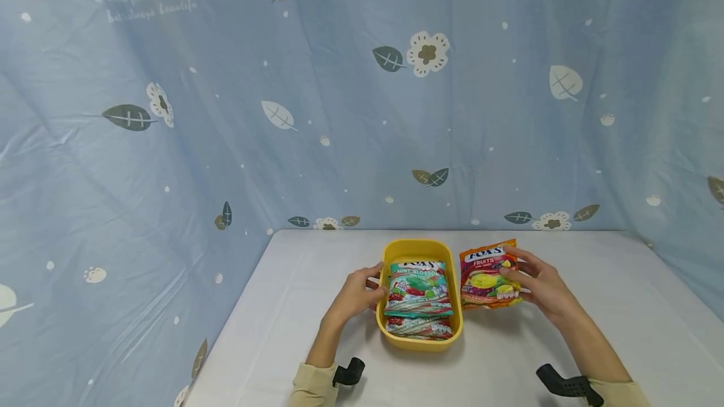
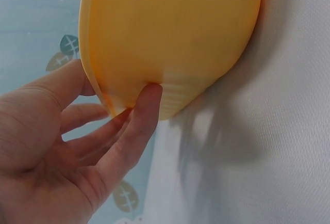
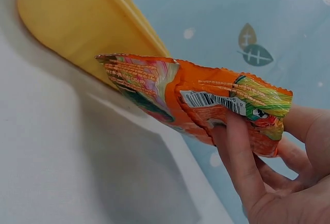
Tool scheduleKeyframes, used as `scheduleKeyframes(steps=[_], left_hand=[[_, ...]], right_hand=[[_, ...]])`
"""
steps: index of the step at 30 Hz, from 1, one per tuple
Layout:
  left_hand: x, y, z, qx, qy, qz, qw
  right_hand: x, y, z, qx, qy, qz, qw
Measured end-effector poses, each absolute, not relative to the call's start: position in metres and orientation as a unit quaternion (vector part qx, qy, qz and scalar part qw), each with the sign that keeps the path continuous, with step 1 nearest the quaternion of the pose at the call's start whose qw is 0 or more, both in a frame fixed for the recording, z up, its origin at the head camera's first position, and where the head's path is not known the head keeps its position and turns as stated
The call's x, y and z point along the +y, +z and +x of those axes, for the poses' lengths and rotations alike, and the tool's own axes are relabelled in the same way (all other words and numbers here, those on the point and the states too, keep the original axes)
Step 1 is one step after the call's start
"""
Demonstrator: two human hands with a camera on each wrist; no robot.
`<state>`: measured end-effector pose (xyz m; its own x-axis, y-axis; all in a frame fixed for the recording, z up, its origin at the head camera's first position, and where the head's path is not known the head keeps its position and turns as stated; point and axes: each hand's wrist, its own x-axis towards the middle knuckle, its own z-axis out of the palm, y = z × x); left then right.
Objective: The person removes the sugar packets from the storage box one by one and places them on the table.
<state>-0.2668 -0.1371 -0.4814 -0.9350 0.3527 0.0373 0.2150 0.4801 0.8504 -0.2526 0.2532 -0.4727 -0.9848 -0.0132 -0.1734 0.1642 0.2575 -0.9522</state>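
Observation:
My left hand [image 1: 359, 294] grips the left side of a yellow plastic bin [image 1: 420, 345], thumb at the rim and fingers against the outer wall, as the left wrist view shows. Two green Fox's mint candy bags lie in the bin, the front one [image 1: 420, 329] partly covered by the upper one [image 1: 418, 291]. To the right of the bin, my right hand [image 1: 540, 281] holds an orange and purple Fox's fruits candy bag [image 1: 481, 275] by its right side. In the right wrist view the bag's barcode side [image 3: 211, 100] faces the camera, raised off the table with its shadow below.
A white-covered table [image 1: 588, 306] carries the bin. Behind it and on the left hangs a blue curtain [image 1: 351, 93] with leaf and flower prints. Black wrist straps [image 1: 349, 372] sit on both forearms by the beige sleeves [image 1: 313, 385].

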Motion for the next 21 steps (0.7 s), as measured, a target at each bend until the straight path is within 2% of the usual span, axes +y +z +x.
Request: scheduleKeyframes(steps=[21], left_hand=[[-0.137, -0.482, -0.267, 0.856, 0.485, 0.161, 0.076]], right_hand=[[0.247, -0.491, -0.261, 0.804, -0.587, 0.051, 0.08]])
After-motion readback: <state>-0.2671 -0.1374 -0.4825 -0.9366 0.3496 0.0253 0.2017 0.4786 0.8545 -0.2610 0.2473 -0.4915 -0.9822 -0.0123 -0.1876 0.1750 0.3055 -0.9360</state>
